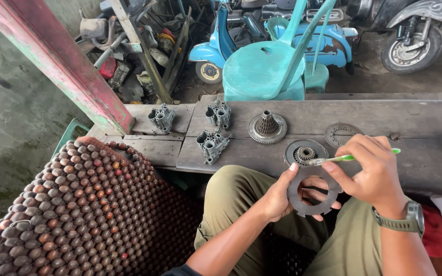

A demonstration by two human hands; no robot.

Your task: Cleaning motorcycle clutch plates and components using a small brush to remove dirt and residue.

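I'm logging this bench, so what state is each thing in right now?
Left hand: gripping the ring plate from the left.
Right hand: holding the green toothbrush.
Ring plate: held upright over the lap, off the bench.
Green toothbrush: bristles on the plate's top edge.
Toothed gear: resting flat on the bench.
Perforated disc: lying flat.
Three metal castings: standing loose, apart.

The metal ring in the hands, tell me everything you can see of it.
The metal ring is a flat, dark grey disc with a wide round hole and small notched tabs along its outer edge. It looks like dull, worn steel. It is held upright over the lap, its face turned toward the camera. The left hand grips its left side, fingers showing through the hole. The right hand holds a green-handled toothbrush whose head meets the ring's top edge.
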